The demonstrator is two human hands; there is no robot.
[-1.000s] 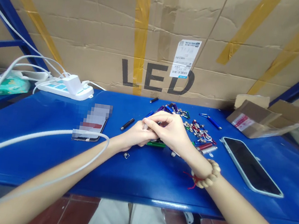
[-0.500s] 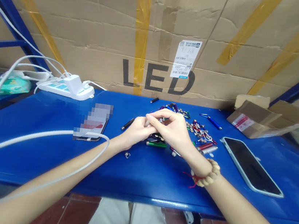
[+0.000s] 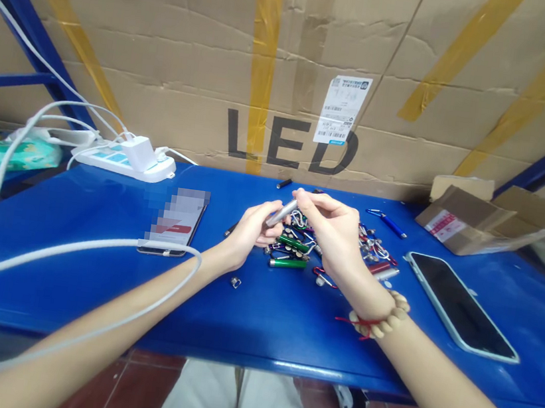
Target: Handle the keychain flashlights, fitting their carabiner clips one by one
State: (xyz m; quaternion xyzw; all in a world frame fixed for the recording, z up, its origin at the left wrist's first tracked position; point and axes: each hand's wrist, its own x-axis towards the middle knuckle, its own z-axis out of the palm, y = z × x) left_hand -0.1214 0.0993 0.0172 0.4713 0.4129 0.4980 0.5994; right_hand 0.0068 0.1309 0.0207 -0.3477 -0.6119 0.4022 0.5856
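A slim silver metal tube [image 3: 282, 212] slants between my two hands above the table. My left hand [image 3: 252, 228] is closed round its lower end. The thumb and fingers of my right hand [image 3: 332, 228] pinch the upper end. Beneath and behind the hands lies a pile of small metal parts with carabiner clips [image 3: 300, 221]; my hands hide some of it. A green metal tube [image 3: 287, 264] lies at the pile's near edge, and a dark red tube [image 3: 378, 267] is right of my right hand. A small metal piece [image 3: 235, 282] sits apart, nearer to me.
On the blue table [image 3: 255, 335], a phone [image 3: 183, 219] lies left and another phone [image 3: 460, 305] right. A white cable [image 3: 70, 251] crosses my left forearm from a power strip [image 3: 127, 161]. At right stands an open carton [image 3: 471, 223]; a large cardboard box [image 3: 186, 52] backs the table.
My hands, close together before, have moved apart, and the silver tube between them now shows at length. My right hand has shifted slightly right.
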